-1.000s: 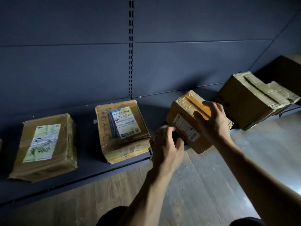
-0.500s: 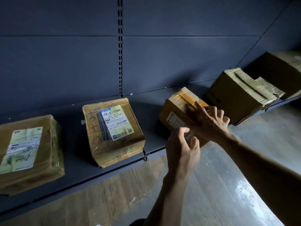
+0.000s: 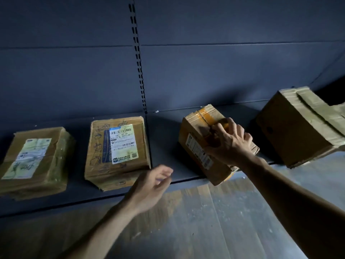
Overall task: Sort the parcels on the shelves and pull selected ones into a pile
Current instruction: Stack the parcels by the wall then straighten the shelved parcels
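Several cardboard parcels lie on a low dark shelf [image 3: 164, 146]. My right hand [image 3: 228, 144] grips the top of a small parcel with orange tape [image 3: 197, 139], which juts over the shelf's front edge. My left hand [image 3: 153, 182] hovers with loosely spread fingers, holding nothing, in front of the shelf between that parcel and a flat parcel with a white barcode label [image 3: 117, 150]. Another flat parcel with a pale green label [image 3: 35, 161] lies at the far left. A larger parcel with beige tape [image 3: 298, 128] sits tilted at the right.
A dark panelled back wall [image 3: 205, 71] with a slotted upright [image 3: 138, 58] rises behind the shelf. Below the shelf edge runs a worn wooden floor [image 3: 205, 221]. Bare shelf shows between the labelled parcel and the orange-taped one.
My left hand has drawn away from the orange-taped parcel, down and to the left. My right hand stays on the parcel's top. The view has shifted rightward along the shelf.
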A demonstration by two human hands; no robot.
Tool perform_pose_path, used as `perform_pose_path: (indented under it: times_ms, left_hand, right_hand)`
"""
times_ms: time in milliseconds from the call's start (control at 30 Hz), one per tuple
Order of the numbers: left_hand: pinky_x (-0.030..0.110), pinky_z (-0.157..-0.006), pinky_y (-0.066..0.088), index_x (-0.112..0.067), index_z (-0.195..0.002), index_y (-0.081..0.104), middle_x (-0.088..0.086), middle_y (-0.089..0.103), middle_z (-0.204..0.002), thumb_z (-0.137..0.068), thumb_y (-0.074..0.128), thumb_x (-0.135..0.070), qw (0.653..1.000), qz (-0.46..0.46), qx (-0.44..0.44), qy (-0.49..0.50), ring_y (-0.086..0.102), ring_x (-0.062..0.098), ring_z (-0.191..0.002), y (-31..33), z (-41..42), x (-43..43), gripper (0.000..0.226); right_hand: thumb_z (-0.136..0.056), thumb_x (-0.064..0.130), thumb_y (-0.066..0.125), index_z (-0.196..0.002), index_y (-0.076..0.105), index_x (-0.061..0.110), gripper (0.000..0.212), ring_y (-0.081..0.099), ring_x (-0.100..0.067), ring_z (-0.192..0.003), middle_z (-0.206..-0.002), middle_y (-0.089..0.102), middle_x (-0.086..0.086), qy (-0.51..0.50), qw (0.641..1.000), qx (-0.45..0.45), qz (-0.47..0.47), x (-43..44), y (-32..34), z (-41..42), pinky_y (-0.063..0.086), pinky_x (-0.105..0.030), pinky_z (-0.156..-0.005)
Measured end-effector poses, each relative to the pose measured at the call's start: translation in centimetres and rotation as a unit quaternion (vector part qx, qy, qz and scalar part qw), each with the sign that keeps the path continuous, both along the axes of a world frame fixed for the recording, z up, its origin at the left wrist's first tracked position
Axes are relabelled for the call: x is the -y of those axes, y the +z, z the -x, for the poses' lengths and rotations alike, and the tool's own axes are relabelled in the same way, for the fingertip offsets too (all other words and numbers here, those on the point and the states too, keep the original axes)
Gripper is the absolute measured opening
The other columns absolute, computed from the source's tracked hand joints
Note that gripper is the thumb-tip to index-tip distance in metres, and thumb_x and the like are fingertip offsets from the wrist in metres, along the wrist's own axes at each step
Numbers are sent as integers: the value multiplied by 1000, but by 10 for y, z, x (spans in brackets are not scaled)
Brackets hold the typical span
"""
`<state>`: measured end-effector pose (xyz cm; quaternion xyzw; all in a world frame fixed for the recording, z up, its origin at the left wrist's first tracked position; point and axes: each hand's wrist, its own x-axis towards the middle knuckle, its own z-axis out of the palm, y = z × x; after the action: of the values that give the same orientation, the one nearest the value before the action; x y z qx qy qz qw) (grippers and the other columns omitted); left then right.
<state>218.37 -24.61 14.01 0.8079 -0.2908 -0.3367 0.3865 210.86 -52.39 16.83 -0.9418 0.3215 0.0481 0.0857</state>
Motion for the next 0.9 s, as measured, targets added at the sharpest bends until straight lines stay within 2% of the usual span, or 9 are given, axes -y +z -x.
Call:
perform_pose_path:
  times_ms: [100,167,233,333,467,567,700,800,900]
  left_hand:
    - [28,-94,55,-33,-109,70,-17,73,-103,-103,62,-31,1000,-11,-18,-2,68,-1,-100,13,25,-17,11]
    - [24,-89,55,-35,-107,71,-18,73,-102,-103,63,-30,999,-23,-25,1,68,0,-99,21,45,-6,10]
    - [24,-92,54,-32,-110,68,-16,72,-109,-103,62,-24,999,-18,-39,5,67,-1,-102,25,61,19,13]
    - [35,-97,55,-25,-116,69,-4,73,-113,-101,63,-20,997,3,-29,66,69,12,-103,22,71,56,17]
    - [41,-99,54,-34,-109,70,-9,74,-103,-93,64,-33,985,21,-2,170,71,14,-100,33,72,83,17]
    - [34,-96,54,-39,-109,68,-12,73,-102,-95,63,-36,978,9,3,207,70,9,-98,49,67,85,15]
    - [26,-81,51,-24,-115,68,-4,72,-109,-100,63,-29,952,21,-5,305,68,13,-101,69,57,86,17]
    - [41,-103,54,-29,-105,68,-3,72,-118,-89,70,-42,890,86,-62,443,68,18,-112,65,57,80,21]
    - [46,-105,52,-35,-96,69,-3,73,-119,-74,63,-66,818,125,-105,552,67,21,-114,51,54,69,39]
  right_hand:
    - [-81,77,62,-136,39,40,70,21,-38,-144,-162,15,-9,25,999,26,5,6,-2,-10,23,-63,-114]
    - [-81,78,59,-134,39,40,69,22,-39,-143,-163,16,-12,38,999,39,6,8,-6,-13,22,-64,-114]
    - [-80,78,58,-134,38,40,68,24,-40,-141,-161,17,-13,51,997,50,1,11,-8,-13,23,-65,-114]
    - [-80,76,59,-135,39,40,69,28,-43,-138,-159,22,-15,63,996,65,-1,12,-10,-10,25,-64,-111]
    - [-79,73,60,-138,40,42,70,26,-44,-139,-160,21,-15,64,997,49,-21,10,-7,-17,24,-61,-109]
    - [-80,75,62,-143,39,39,77,27,-45,-139,-158,22,-15,78,995,47,-43,6,-1,-22,25,-60,-110]
    - [-78,71,70,-147,40,43,79,30,-44,-138,-153,30,-11,100,985,85,-112,4,13,-21,27,-62,-112]
    - [-67,67,71,-144,40,52,84,36,-36,-140,-153,35,-3,70,936,195,-284,5,25,-21,32,-62,-115]
    - [-61,57,76,-131,54,48,74,57,-25,-128,-143,49,-3,41,835,313,-451,6,26,-12,50,-54,-107]
